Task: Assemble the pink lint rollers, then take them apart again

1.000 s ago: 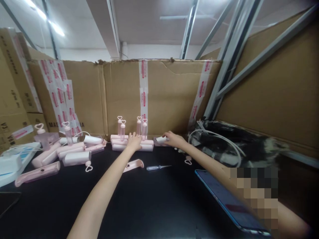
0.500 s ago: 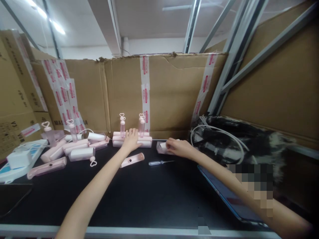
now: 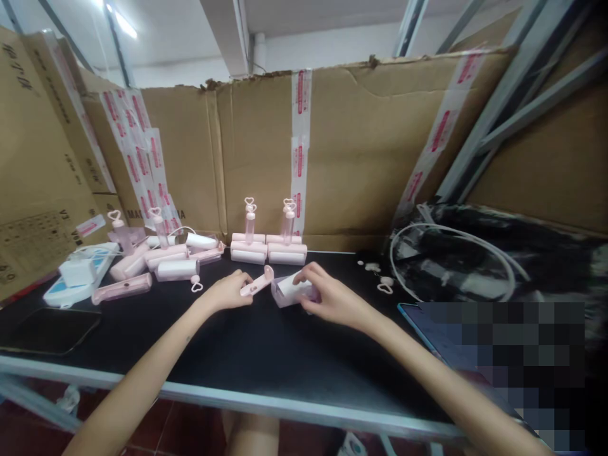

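Observation:
In my left hand (image 3: 227, 291) is a narrow pink plastic piece (image 3: 260, 282) with a small hole and a raised end, pinched by its near end. My right hand (image 3: 330, 295) grips a white roll in a clear plastic case (image 3: 287, 292), just right of the pink piece. The two parts are close together above the black table (image 3: 266, 361). Behind them stand pink-and-white rollers (image 3: 287, 253) in a neat group, with clear heart-topped handles (image 3: 249, 225) upright among them. The screwdriver seen earlier cannot be made out.
More pink rollers (image 3: 166, 256) lie loosely at left, beside a white power strip (image 3: 78, 275) and a dark phone (image 3: 52, 329). At right are small heart-shaped parts (image 3: 384, 285), a white cable (image 3: 513, 272) and a blue-edged tablet (image 3: 413, 323). Cardboard (image 3: 351, 158) walls the back.
My left hand has left the roller group and taken up the pink piece from the table. My right hand has brought the clear case nearer, toward the left hand. The camera view has shifted.

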A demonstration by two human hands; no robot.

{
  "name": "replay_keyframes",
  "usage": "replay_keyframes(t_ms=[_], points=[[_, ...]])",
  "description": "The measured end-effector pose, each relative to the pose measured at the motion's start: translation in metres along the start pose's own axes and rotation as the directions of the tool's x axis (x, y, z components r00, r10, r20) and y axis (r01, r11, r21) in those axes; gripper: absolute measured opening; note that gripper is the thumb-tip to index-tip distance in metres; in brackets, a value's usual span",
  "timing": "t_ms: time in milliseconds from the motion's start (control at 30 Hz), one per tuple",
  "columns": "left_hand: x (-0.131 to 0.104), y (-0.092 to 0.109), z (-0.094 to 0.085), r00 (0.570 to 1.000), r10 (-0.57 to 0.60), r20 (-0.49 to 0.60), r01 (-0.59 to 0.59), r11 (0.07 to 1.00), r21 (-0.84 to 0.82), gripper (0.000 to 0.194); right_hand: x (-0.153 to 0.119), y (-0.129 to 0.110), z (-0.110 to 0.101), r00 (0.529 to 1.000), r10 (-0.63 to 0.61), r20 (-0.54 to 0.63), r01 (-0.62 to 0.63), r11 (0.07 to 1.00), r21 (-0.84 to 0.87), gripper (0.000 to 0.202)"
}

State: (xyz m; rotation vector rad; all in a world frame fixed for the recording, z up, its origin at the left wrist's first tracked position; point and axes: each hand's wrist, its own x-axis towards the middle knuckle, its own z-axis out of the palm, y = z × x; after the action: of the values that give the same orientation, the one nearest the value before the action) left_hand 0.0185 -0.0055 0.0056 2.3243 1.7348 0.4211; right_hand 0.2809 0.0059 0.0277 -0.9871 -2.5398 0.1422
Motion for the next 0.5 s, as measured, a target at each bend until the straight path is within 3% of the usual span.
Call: replay_keyframes(t_ms=[100,167,233,333,433,500], points=[[-0.001,-0.005,0.002,0.999,-0.001,-0.034,0.0,1.0,-0.025,0.039,-0.008,0.004,-0.006,0.971,0.083,-0.225,-0.035,0.978,0.207,0.033],[-0.003,-0.009,0.002,0.999,-0.004,-0.046,0.002,0.999,-0.039,0.045,-0.012,0.021,-0.013,0.918,0.199,-0.342,-0.13,0.968,0.216,0.032],[-0.004,-0.014,0.002,0.998,-0.021,-0.057,0.019,0.999,-0.036,0.051,-0.016,0.044,-0.019,0.866,0.328,-0.377,-0.294,0.944,0.147,0.031],[-0.006,-0.018,0.002,0.999,-0.037,-0.03,0.036,0.999,-0.028,0.054,-0.022,0.078,-0.02,0.863,0.466,-0.196,-0.48,0.877,-0.026,0.031],[-0.005,-0.02,0.002,1.0,-0.005,0.014,0.006,0.999,-0.034,0.057,-0.028,0.094,-0.013,0.879,0.474,0.041,-0.472,0.88,-0.061,0.028],[-0.005,-0.016,-0.001,1.0,0.012,-0.014,-0.012,1.0,-0.021,0.066,-0.03,0.091,-0.009,0.885,0.451,0.116,-0.45,0.892,-0.035,0.035]])
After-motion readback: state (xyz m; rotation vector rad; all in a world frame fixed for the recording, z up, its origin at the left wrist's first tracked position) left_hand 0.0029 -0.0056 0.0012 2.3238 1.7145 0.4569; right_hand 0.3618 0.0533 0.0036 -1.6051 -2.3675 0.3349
